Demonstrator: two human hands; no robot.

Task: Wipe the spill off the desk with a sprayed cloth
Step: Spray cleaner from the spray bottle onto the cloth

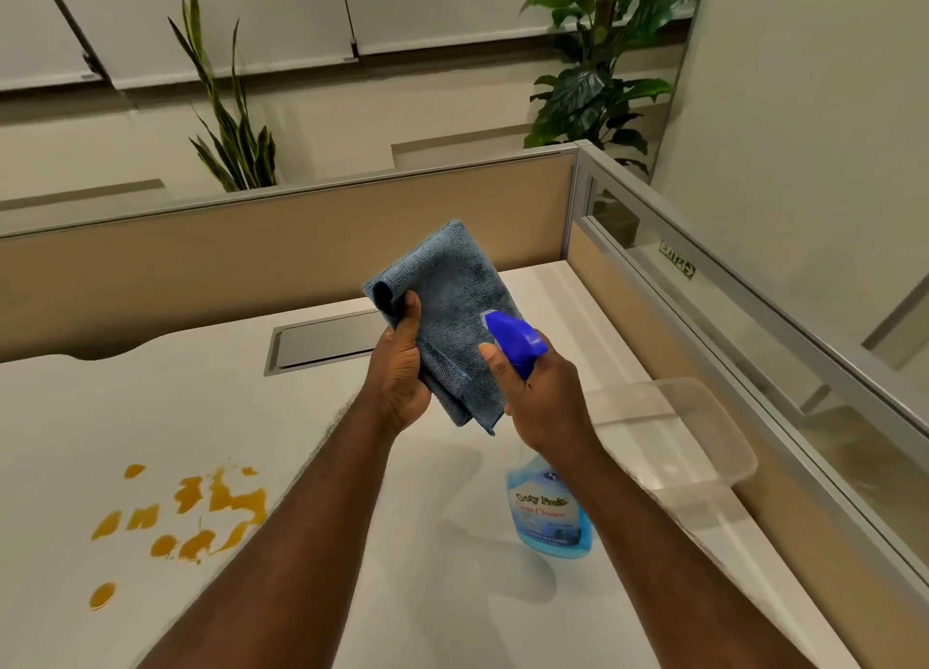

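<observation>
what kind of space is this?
Most likely an office cubicle: a white desk walled by tan partition panels with a glass section, a cable-access hatch set into the desktop, and potted plants behind the divider.

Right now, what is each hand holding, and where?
Left hand grips the folded blue cloth by its left edge; right hand holds the spray bottle at its neck, under the trigger head.

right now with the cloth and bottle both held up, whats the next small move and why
Probably squeeze the trigger. The right hand holds the blue glass-cleaner spray bottle with its nozzle aimed at the folded blue microfibre cloth, gripped in the left hand. The orange spill lies unwiped on the white desk, so the cloth likely needs wetting first.
</observation>
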